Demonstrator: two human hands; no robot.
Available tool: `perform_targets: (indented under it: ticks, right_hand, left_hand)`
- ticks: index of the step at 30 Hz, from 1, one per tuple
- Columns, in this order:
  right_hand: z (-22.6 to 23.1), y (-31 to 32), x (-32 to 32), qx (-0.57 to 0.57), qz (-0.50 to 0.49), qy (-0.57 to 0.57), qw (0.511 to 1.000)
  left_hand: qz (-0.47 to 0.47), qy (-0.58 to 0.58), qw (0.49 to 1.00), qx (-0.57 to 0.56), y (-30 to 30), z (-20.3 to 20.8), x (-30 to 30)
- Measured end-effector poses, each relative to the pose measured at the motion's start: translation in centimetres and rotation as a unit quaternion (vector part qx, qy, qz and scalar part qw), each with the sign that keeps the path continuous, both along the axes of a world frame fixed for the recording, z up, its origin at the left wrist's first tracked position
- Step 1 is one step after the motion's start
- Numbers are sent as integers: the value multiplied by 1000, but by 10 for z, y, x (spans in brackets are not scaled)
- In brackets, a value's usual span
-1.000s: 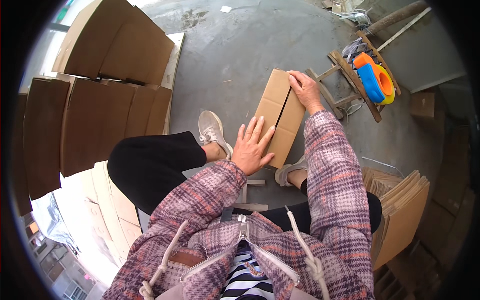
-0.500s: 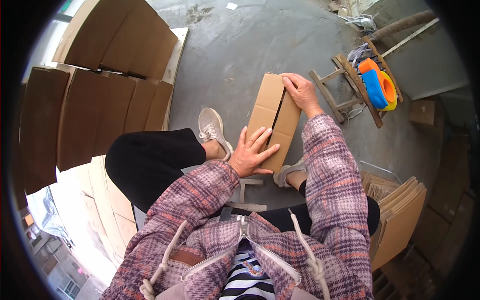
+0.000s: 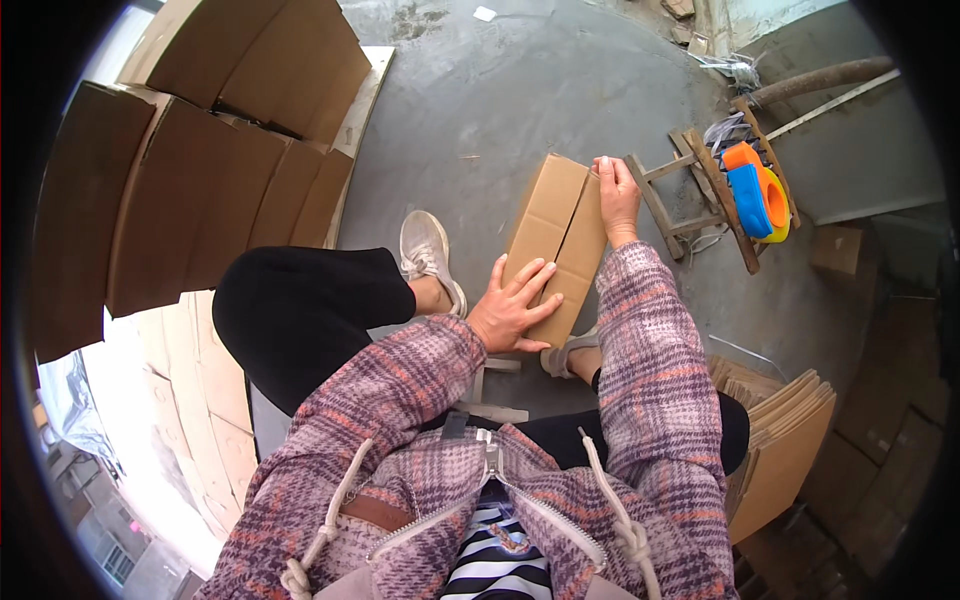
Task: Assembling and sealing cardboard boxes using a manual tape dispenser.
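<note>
Between my feet stands a long, narrow brown cardboard box (image 3: 545,208), tilted away to the right, its two top flaps meeting along a thin dark seam. My left hand (image 3: 510,312) lies on the near end of the flaps, fingers spread across the seam. At the far right corner, my right hand (image 3: 619,196) is closed against the box's side, its fingertips at the top edge. The box's right side and its underside are hidden from view.
Large cardboard cartons (image 3: 190,180) are stacked at the left. Flattened cardboard sheets (image 3: 790,440) stand beside my right leg. A wooden stool (image 3: 690,190) at the right carries an orange and blue tape dispenser (image 3: 755,195). Grey concrete floor (image 3: 480,90) stretches ahead.
My right hand has shifted from the top of the right flap to the box's right side. The seam between the flaps has narrowed. My left hand stays pressed on top.
</note>
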State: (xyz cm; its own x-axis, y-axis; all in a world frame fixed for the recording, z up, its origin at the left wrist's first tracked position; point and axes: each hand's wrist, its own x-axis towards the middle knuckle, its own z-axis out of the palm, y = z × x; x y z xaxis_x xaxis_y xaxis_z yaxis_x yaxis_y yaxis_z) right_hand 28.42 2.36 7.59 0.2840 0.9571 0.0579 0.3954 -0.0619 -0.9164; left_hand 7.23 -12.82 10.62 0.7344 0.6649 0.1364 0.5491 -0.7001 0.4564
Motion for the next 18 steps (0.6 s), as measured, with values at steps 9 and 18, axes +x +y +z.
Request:
perform_targets:
  ticks: [9,18]
  right_hand:
    - [17,-7,-9,41,128,-258,957]
    - [11,-7,-3,41,113,-256,959]
  left_hand:
    - [0,-9,1000,-21,-1,-2,-3]
    - [-5,-32,999,-19,2,-3,-7]
